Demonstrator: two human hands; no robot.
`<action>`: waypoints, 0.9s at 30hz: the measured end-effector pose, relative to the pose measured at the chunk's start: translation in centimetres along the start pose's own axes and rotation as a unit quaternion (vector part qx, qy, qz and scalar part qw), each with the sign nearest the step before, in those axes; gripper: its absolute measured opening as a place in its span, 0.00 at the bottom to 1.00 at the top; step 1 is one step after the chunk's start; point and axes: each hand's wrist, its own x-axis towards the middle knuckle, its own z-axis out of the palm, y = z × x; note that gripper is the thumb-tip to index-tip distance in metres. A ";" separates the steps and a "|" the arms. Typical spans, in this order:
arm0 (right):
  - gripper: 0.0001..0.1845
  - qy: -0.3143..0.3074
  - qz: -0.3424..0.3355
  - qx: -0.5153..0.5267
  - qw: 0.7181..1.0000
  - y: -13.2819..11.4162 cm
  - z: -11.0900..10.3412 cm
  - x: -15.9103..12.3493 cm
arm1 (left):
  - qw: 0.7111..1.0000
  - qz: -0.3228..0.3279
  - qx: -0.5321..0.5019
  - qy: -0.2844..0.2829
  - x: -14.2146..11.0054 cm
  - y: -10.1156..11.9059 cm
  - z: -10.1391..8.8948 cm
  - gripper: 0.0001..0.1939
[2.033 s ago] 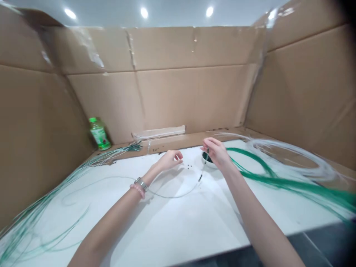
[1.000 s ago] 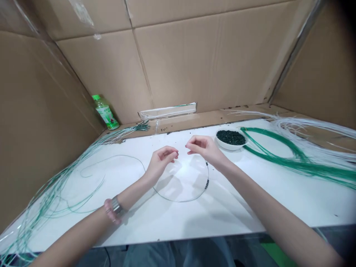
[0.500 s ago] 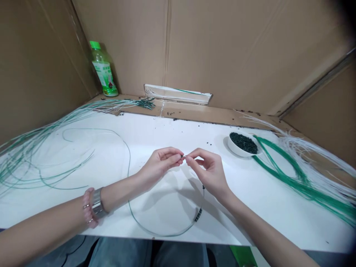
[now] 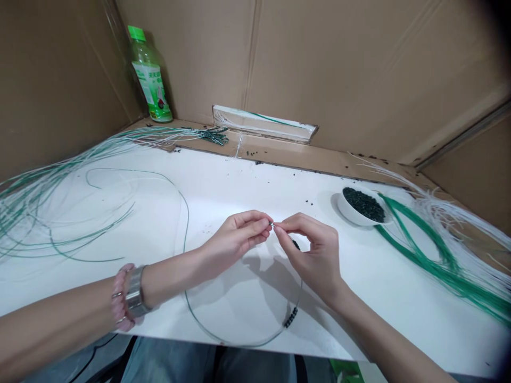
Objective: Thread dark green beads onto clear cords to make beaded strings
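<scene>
My left hand is closed in a pinch; a tiny dark bead shows at its fingertips, mostly covered. Facing it, the fingertips of my right hand pinch the end of a thin green cord, almost touching the left fingers. From my right hand the cord hangs down and loops over the table, passing under my left forearm and curling away at the upper left. A cluster of dark beads is threaded low on it. More dark beads sit close behind my right fingers.
A white bowl of dark beads stands right, beside green cords and white strands. Bundled cords with beaded ends lie left. A green bottle stands by the cardboard wall. Loose beads dot the white table.
The dark beads near my right hand have risen along the cord to just behind its fingers. Both hands stay fingertip to fingertip. The whole view has shifted slightly.
</scene>
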 end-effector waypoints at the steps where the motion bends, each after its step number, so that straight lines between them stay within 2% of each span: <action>1: 0.06 0.001 -0.006 -0.003 1.000 0.0 0.0 0.0 | 1.000 -0.005 -0.006 0.000 -0.1 0.0 0.1 0.06; 12: 0.06 0.007 -0.027 -0.029 0.999 0.0 0.0 0.0 | 0.999 -0.020 -0.042 -0.005 -0.1 -0.2 0.1 0.04; 27: 0.07 0.017 -0.036 -0.047 0.998 0.2 0.1 0.0 | 0.999 -0.021 -0.027 -0.030 -0.4 -0.4 0.1 0.07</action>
